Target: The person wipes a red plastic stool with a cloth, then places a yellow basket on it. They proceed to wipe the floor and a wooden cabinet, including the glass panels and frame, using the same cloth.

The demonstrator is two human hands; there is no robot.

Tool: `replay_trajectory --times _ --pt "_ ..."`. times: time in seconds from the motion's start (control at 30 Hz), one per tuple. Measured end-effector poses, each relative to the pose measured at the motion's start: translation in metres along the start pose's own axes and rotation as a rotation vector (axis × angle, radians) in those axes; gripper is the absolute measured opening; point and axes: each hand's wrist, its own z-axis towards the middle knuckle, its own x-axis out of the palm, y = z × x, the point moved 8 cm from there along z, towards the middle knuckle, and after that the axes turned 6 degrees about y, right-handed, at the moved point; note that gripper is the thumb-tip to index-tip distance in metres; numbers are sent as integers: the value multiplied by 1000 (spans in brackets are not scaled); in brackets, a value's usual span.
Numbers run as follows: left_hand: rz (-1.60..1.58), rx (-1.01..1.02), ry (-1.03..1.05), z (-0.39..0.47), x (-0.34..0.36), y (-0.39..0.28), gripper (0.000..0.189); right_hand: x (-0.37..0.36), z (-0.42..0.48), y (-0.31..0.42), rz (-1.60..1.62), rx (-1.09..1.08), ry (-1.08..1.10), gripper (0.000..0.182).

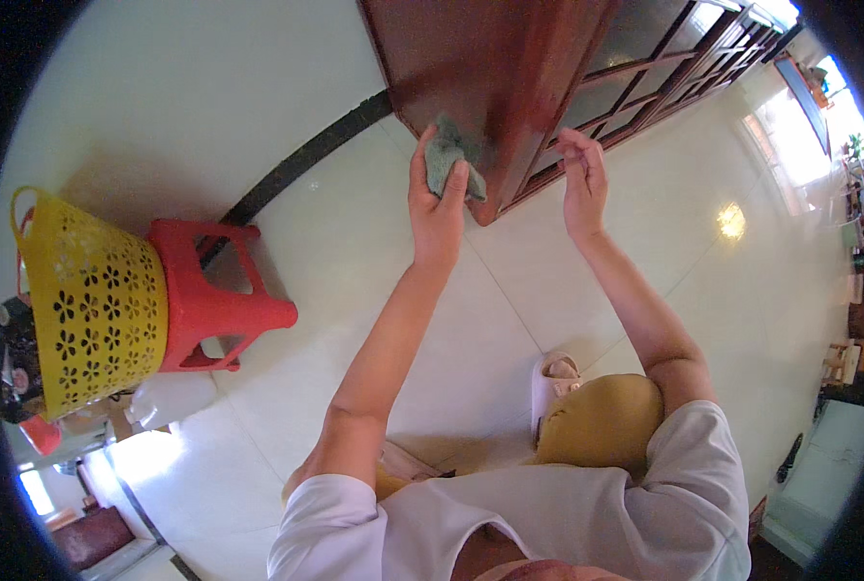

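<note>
A grey-green cloth [444, 161] is bunched in my left hand [435, 225], between thumb and fingers. It lies against the lower part of a dark reddish-brown wooden panel [468, 65], close to its bottom corner. My right hand [584, 190] is raised beside the adjoining side, where dark wooden lattice bars frame glass panes [627, 88]. Its fingers are loosely bent and hold nothing. Whether the fingertips touch the wood cannot be told.
To the left, a yellow perforated plastic basket [105, 305] is next to a red plastic stool [258, 309] by the white wall [221, 80]. Black skirting [308, 149] runs along the wall's foot. A light slipper [544, 385] is on the glossy tiled floor [490, 312] near my bent knee.
</note>
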Motion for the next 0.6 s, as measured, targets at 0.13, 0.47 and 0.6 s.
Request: replay_trajectory --times 0.13,0.47,0.6 --pt "292 395 -28 2 57 -70 59 -3 16 -2 71 -43 -92 28" --pt "2018 1037 459 8 124 11 49 -20 31 -42 403 46 -209 26" --pt "2194 1153 907 -3 102 22 46 -27 27 -64 530 111 -302 25"
